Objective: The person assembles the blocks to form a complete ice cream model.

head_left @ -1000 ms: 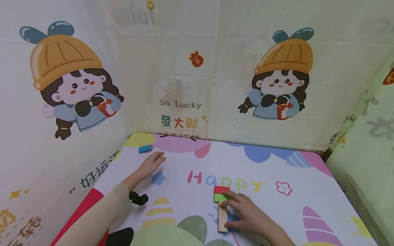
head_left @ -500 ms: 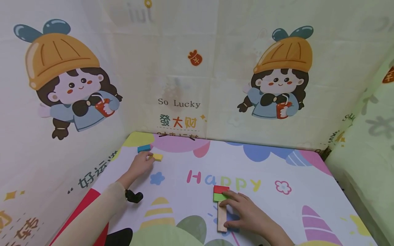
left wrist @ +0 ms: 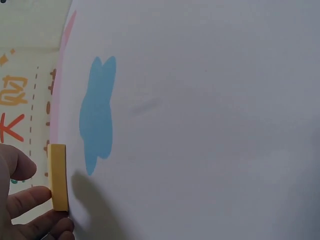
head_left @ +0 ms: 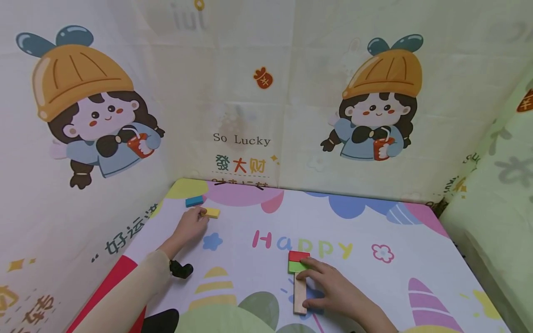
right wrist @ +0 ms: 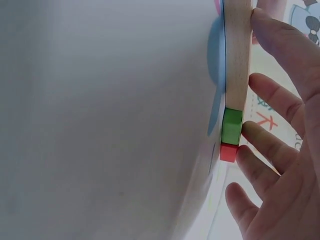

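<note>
My left hand (head_left: pixel 191 226) is at the back left of the table, its fingertips touching the near-left end of a yellow block (head_left: pixel 212 213). In the left wrist view the thumb stands apart from this yellow block (left wrist: pixel 58 177), while other fingers touch its side and end. Just behind that hand lies a blue block (head_left: pixel 194 201). My right hand (head_left: pixel 339 291) rests its spread, fairly straight fingertips along a row: a long plain wooden block (head_left: pixel 300 296), a green block (head_left: pixel 296 267) and a red block (head_left: pixel 299 255). In the right wrist view the green block (right wrist: pixel 232 126) touches both neighbours.
A printed white cloth (head_left: pixel 258 217) with the word "Happy" covers the table. Patterned cloth walls (head_left: pixel 304 101) rise along the back and sides. A black strap-like piece (head_left: pixel 181 269) hangs at the left wrist.
My left hand has drawn back to the left, uncovering most of the yellow block; over the last half second it has barely moved. The right hand and its row stay in place.
</note>
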